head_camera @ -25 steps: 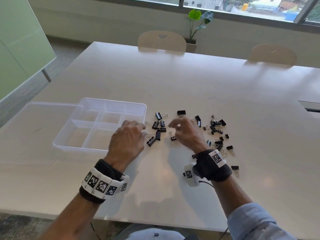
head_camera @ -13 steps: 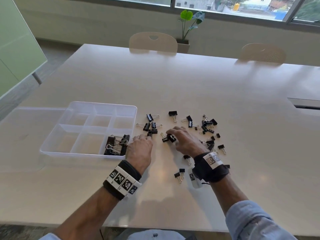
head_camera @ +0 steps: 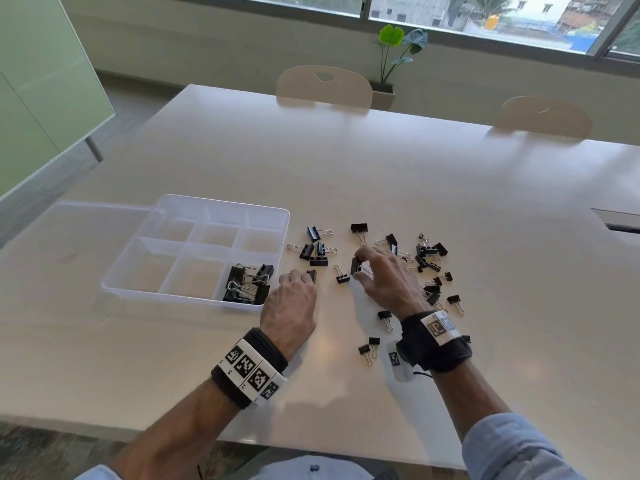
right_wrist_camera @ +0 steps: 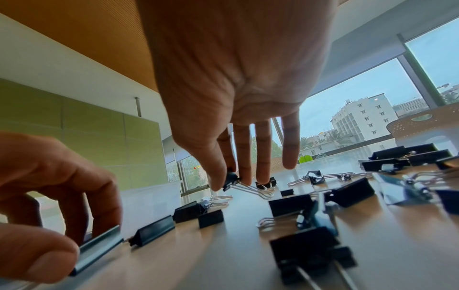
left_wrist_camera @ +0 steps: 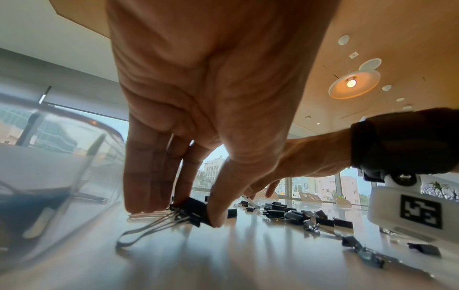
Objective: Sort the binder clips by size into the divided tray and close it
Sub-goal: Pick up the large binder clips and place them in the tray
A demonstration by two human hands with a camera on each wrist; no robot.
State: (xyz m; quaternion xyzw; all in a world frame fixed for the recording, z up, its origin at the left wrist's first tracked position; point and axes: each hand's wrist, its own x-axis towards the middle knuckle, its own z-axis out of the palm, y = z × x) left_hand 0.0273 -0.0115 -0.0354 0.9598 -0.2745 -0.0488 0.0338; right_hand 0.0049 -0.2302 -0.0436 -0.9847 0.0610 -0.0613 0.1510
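Note:
The clear divided tray (head_camera: 194,295) sits left of centre, with several large black binder clips (head_camera: 247,285) in its near right compartment. Loose black clips of mixed sizes (head_camera: 427,252) lie scattered to its right. My left hand (head_camera: 304,276) is just right of the tray and pinches a black clip (left_wrist_camera: 196,212) whose wire handles rest on the table. My right hand (head_camera: 358,268) pinches another clip (right_wrist_camera: 231,179) between thumb and index finger, a little above the table. Small clips (head_camera: 369,348) lie near my right wrist.
The tray's clear lid (head_camera: 69,244) lies open flat to the left. The white table (head_camera: 346,168) stretches far back to two chairs (head_camera: 323,86) and a potted plant (head_camera: 391,64). A cable slot (head_camera: 620,226) sits at the right edge.
My left hand left the tray's near right compartment, uncovering large clips there, and took hold of a clip beside the tray. My right hand picked a clip up off the table.

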